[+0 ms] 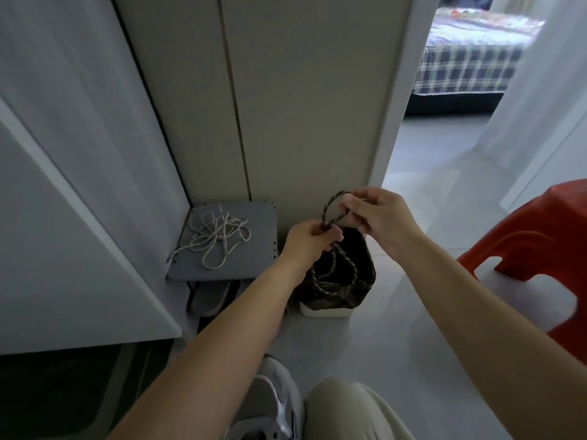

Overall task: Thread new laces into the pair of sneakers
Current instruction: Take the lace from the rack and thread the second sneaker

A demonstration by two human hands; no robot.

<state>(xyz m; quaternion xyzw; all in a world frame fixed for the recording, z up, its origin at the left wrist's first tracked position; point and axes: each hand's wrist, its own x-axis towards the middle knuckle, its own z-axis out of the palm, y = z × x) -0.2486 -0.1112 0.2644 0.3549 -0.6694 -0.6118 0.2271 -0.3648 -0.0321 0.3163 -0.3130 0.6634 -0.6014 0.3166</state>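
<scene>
My left hand (pixel 309 239) pinches the dark speckled lace (pixel 327 206), and my right hand (pixel 378 217) grips its loop just above. Under my fingers stands the dark sneaker (pixel 362 281), partly hidden by my left wrist. Left of them, pale laces (pixel 216 239) lie on a grey shelf (pixel 254 217). A second sneaker (pixel 270 401) is cut off below.

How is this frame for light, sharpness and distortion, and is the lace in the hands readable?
Head view: dim, flat light up close, the room with the bed brighter; the wide-angle lens bows the cabinet edges; the whole frame slightly soft; the dark lace reads clearly between the left hand and right hand but blends into the dark sneaker below.
</scene>
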